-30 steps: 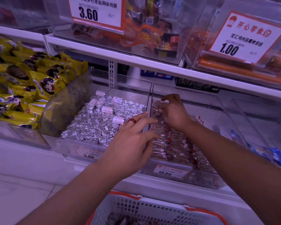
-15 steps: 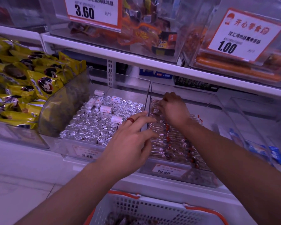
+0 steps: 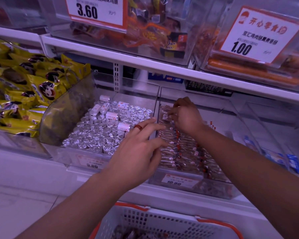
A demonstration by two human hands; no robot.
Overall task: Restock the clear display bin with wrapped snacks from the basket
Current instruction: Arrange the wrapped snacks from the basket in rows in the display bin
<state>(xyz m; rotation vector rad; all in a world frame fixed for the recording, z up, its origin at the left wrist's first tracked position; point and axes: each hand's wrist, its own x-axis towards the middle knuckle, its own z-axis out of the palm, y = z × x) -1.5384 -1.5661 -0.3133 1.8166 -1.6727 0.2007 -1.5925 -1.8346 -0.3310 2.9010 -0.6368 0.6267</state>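
Note:
The clear display bin (image 3: 235,121) sits on the lower shelf, filled with rows of brown wrapped snacks (image 3: 185,152). My right hand (image 3: 186,118) is deep in the bin at its back left, fingertips pinched on one wrapped snack (image 3: 164,116). My left hand (image 3: 138,150), wearing a red ring, lies flat with fingers spread over the bin's left wall and the front rows. The white basket (image 3: 162,219) with an orange rim is below at the bottom edge, with a few wrapped snacks (image 3: 128,233) inside.
A neighbouring clear bin (image 3: 86,157) to the left holds silver foil-wrapped pieces. Yellow snack bags (image 3: 24,94) are piled at far left. The upper shelf (image 3: 162,69) overhangs with bins and price cards. Blue packets (image 3: 293,163) lie at far right.
My right hand has shifted slightly toward the bin's back left and curled its fingers onto a snack. My left hand has stayed in place.

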